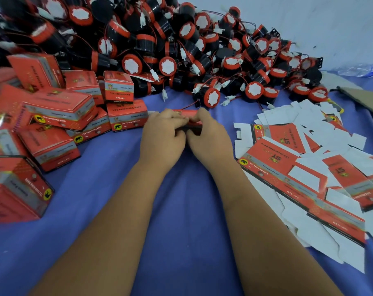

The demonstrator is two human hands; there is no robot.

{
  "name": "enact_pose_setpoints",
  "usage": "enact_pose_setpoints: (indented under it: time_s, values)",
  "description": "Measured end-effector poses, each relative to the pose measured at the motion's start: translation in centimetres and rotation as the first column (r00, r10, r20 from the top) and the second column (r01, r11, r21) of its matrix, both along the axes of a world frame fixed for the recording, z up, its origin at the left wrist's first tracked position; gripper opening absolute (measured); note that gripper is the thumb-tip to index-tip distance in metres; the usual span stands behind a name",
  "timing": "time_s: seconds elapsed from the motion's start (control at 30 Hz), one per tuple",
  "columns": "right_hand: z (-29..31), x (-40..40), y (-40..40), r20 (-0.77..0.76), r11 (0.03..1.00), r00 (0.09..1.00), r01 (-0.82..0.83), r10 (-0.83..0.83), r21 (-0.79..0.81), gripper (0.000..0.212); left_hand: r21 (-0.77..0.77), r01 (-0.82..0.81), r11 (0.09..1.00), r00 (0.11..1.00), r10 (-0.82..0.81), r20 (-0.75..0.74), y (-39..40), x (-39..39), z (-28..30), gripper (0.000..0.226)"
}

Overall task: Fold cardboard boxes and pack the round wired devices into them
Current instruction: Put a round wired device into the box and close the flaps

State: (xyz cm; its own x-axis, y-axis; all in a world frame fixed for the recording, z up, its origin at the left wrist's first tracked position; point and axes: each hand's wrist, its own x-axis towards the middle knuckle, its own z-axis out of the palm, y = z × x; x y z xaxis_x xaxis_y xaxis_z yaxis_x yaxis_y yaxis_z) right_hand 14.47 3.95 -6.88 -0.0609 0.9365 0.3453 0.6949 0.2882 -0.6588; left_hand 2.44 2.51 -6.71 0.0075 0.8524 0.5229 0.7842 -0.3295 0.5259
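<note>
Gripping one red box (186, 116) from both sides, the left hand (162, 135) and the right hand (206, 136) meet near the middle of the blue cloth (138, 210), fingers curled over the box's top edge. The box is mostly hidden beneath the fingers, so its flaps cannot be read. Along the far edge of the cloth rises a large heap of round wired devices (181, 50), black bodies with red rims, white labels and thin red leads ending in white plugs. Toward the left edge lie the folded boxes (57, 112), stacked and tumbled together. Toward the right edge spreads a loose pile of flat box blanks (298, 167), some printed side up, some white side up. A clear plastic bottle (358, 70) lies at the far right corner.
</note>
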Motion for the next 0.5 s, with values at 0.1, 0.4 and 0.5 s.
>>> enact_pose_setpoints:
  time_s: [0.1,0.4,0.5]
  values:
    - [-0.2,0.0,0.2,0.020,1.000,1.000,-0.015,0.014,0.022,0.026,-0.058,-0.078,0.995,0.978,0.087,0.188,0.2,-0.7,0.0,0.059]
    - [0.3,0.7,0.7,-0.541,0.999,0.840,-0.040,0.048,0.027,0.017,-0.178,0.188,0.966,0.832,-0.060,0.552,1.3,-2.6,0.0,0.094]
    - [0.6,0.5,0.7,-0.646,0.976,0.762,-0.174,0.050,-0.129,0.029,-0.047,0.219,0.975,0.771,-0.143,0.621,1.4,-2.7,-0.1,0.091]
